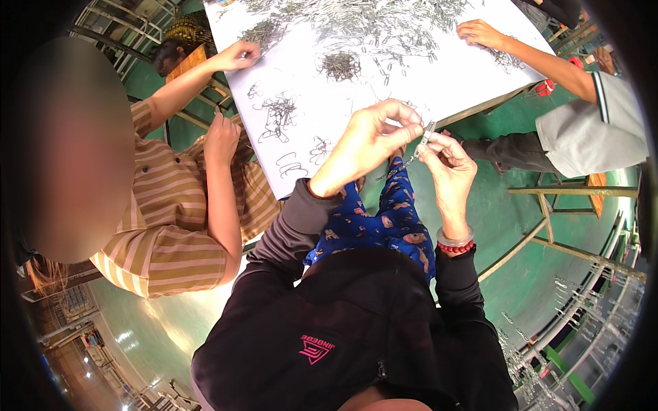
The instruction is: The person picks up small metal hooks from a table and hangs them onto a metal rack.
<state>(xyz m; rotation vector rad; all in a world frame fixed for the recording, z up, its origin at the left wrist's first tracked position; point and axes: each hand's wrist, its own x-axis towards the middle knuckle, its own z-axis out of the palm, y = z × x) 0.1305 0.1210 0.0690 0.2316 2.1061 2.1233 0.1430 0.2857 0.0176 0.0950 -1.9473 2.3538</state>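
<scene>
Left hand (pixel 373 140): thumb and fingertips closed in a pinch on the upper end of a thin metal piece (pixel 427 133). Right hand (pixel 449 168): thumb and index pinched on the same piece from 4 o'clock, other fingers curled. Piece sits just off the 6 o'clock edge of the tabletop (pixel 473 79); its lower end looks chain-like, too small to be sure.

Progress: looks partway, with one piece in hand. Plenty left, judging by the big loose metal heap (pixel 391 24) at 12 o'clock. Smaller lots are set apart: dark cluster (pixel 339 66) at 12, tangled wire hooks (pixel 279 113) at 11, a few loose wires (pixel 293 164) at 10. Can't tell which lots are finished and which are waiting; no count possible. Two co-workers' hands are at the tabletop too, one (pixel 240 56) at 11 o'clock, one (pixel 480 33) at 1, each beside a small pile.

Writing: pink logo (pixel 315 349) with a line of lettering on the dark jacket (pixel 343 294), 6 o'clock, appears upside down; not transcribed. Blue trousers (pixel 404 229) carry printed figures, no legible text. No label made out on the tabletop.
</scene>
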